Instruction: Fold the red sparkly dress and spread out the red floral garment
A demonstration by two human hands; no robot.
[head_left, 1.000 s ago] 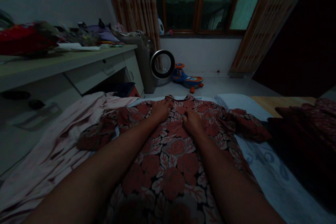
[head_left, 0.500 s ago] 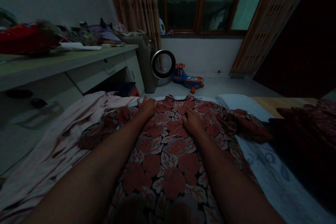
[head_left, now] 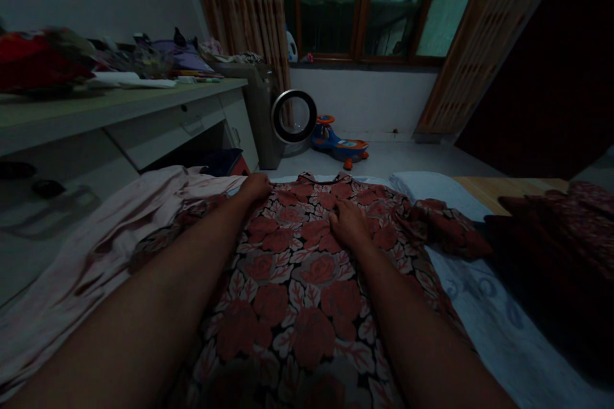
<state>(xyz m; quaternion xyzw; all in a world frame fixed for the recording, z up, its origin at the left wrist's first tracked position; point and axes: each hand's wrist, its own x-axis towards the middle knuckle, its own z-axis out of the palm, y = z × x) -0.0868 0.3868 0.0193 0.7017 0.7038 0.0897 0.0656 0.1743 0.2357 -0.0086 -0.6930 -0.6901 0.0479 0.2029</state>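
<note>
A dark garment with red roses and pale leaves (head_left: 307, 268) lies spread out in front of me, its collar at the far end and a sleeve out to either side. At its far left shoulder is my left hand (head_left: 256, 188), fingers curled closed on the fabric. My right hand (head_left: 350, 222) rests on the upper chest area, right of the middle, its fingers bent together against the cloth. Beneath the garment is a light blue sheet (head_left: 484, 294).
Pale pink cloth (head_left: 119, 230) lies crumpled on the left. Dark folded clothes (head_left: 542, 268) are piled on the right. Beyond stand a cluttered desk (head_left: 144, 99), a washing machine with its round door (head_left: 294, 116) open, and a blue and orange ride-on toy (head_left: 338, 142).
My left hand has moved left and slightly away from me to the shoulder edge, and its fingers have closed. The right hand stays at nearly the same spot on the garment.
</note>
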